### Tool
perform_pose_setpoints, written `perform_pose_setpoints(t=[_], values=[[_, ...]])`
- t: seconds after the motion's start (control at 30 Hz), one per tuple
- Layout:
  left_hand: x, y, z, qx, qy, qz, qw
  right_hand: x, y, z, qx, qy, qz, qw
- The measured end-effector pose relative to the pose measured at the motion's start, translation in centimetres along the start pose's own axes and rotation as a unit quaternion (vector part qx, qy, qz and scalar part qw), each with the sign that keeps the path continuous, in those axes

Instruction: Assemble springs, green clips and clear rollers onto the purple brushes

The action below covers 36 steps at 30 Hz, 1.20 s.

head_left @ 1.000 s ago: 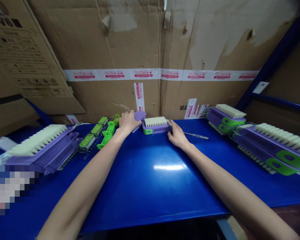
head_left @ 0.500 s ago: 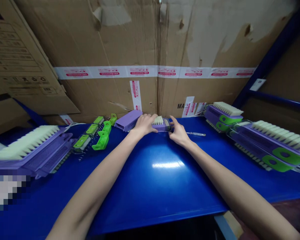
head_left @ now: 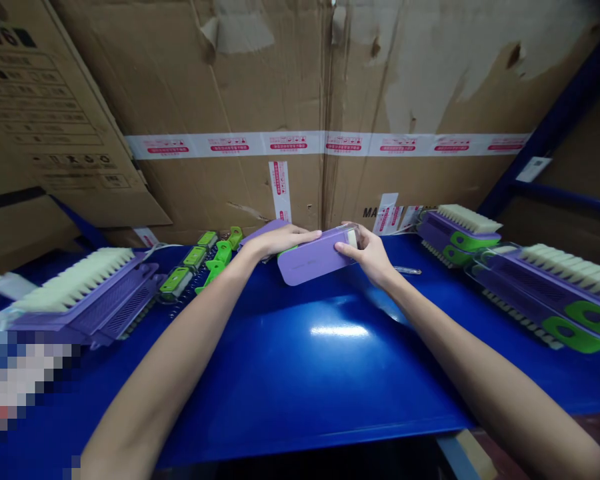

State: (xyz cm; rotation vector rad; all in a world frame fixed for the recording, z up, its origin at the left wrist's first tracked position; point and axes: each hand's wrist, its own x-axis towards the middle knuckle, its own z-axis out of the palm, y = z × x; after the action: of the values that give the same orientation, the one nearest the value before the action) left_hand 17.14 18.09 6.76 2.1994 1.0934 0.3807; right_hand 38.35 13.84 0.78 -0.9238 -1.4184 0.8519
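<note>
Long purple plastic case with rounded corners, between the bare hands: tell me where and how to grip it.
Probably best by the middle of its bare lower long edge, from the near side, thumb on the flat face. The case tilts that smooth face toward the camera; the left hand is at its upper edge and the right hand grips its right end.
</note>
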Motion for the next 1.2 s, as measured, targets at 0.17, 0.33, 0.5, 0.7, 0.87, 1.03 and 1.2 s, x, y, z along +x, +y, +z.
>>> perform_pose_setpoints(t=[0.17,0.33,0.5,0.7,0.87,1.03,1.2], values=[[-1.1,2.7,1.4,0.215,0.153,0.073,0.962,0.1,0.4,1.6,0.025,0.090,0.078,0.993],[-2.0,4.1,3.8,0.398,0.139,0.117,0.899,-0.3,-0.6,2.7,0.046,0.088,0.109,0.989],[-2.3,2.9,2.6,0.381,0.145,0.081,0.910,-0.4,-0.6,2.4,0.053,0.024,0.089,0.994],[-4.2,0.0,-4.3,0.370,0.251,-0.086,0.890,-0.4,1.2,1.0,-0.035,0.058,0.025,0.997],[-7.1,-4.0,-10.6,0.378,0.301,-0.284,0.828,-0.4,2.0,0.5,-0.070,0.071,0.011,0.995],[-8.9,-7.9,-13.1,0.348,0.300,-0.403,0.792,-0.5,2.0,0.7,-0.097,0.059,0.003,0.994],[-8.8,-9.7,-13.2,0.312,0.297,-0.452,0.782,-0.7,2.0,0.8,-0.103,0.059,0.015,0.993]])
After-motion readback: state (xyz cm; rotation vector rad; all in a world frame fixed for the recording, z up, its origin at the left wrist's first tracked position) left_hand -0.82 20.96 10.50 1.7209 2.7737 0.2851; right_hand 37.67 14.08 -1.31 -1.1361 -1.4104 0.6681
